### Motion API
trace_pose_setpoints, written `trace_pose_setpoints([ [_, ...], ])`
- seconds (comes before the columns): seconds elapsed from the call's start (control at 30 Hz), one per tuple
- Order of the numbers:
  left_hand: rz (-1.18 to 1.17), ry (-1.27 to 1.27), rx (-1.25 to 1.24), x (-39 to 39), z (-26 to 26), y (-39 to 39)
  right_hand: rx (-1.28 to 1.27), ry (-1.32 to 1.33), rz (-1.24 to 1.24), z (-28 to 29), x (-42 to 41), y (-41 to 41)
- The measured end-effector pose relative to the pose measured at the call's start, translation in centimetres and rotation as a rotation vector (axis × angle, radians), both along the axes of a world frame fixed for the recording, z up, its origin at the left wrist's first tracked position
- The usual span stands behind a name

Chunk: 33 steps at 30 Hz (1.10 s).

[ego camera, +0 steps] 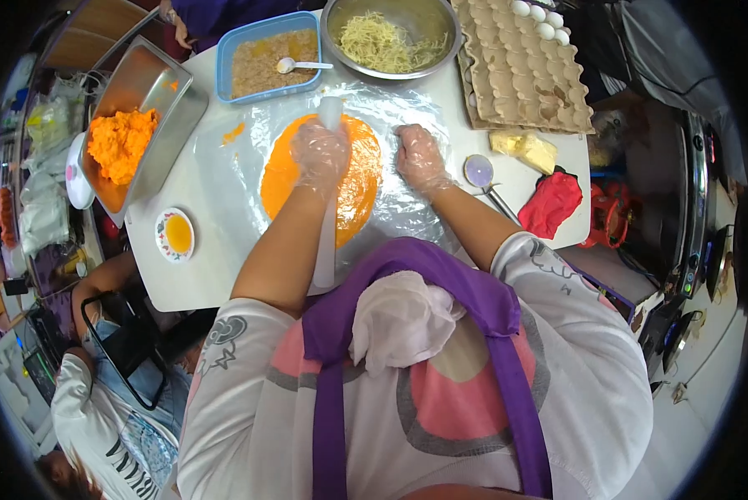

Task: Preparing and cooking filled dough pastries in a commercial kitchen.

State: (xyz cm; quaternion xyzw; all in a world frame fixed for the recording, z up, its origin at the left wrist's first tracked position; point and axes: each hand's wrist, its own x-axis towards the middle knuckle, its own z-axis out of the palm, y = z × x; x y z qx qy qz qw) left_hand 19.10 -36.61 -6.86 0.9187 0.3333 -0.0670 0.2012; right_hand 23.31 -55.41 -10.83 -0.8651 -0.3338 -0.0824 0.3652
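Observation:
My left hand (319, 153), in a clear plastic glove, grips a white rolling pin (327, 240) that lies lengthwise over a flattened orange round of dough-like mash (363, 181). The pin's far end shows beyond my fingers, and its near end points toward my chest. Shiny clear plastic sheeting (224, 194) spreads around the orange round. My right hand (420, 157), gloved too, is curled into a fist on the plastic just right of the round. Nothing shows inside that fist.
Around the white table (161, 287) stand a steel pan of orange mash (122, 147), a saucer of yellow liquid (176, 234), a blue-rimmed tub (267, 56), a steel bowl of pale shreds (389, 44), egg trays (524, 69), a strainer (479, 170) and a red cloth (552, 203). Another person sits at lower left.

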Motion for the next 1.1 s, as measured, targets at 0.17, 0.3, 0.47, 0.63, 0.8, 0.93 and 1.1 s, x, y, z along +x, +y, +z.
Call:
trace_pose_setpoints([
  [0.17, 0.011, -0.050, 0.010, -0.7, 0.2, 0.9, -0.045, 0.038, -0.011, 0.2, 0.0, -0.1],
  [0.3, 0.003, -0.052, 0.048, -1.1, 0.4, 1.8, -0.043, 0.016, 0.010, 0.4, -0.2, -0.1],
  [0.47, 0.150, -0.110, 0.044, -2.0, 0.2, 2.6, -0.078, 0.043, -0.010, 0.6, 0.0, 0.0],
  [0.63, 0.194, -0.067, 0.008, -2.6, 0.2, 3.6, -0.082, 0.030, -0.012, 0.7, -0.2, -0.1],
  [0.8, 0.270, 0.005, 0.010, -3.1, -0.1, 5.0, -0.069, 0.043, -0.026, 0.5, -0.2, -0.1],
  [0.93, 0.378, 0.015, 0.066, -5.3, -1.1, 7.2, -0.050, 0.031, -0.021, 0.5, -0.4, 0.2],
  [1.1, 0.481, -0.172, 0.107, -9.4, -2.2, 8.9, -0.041, 0.040, 0.029, 1.5, 0.1, -0.4],
])
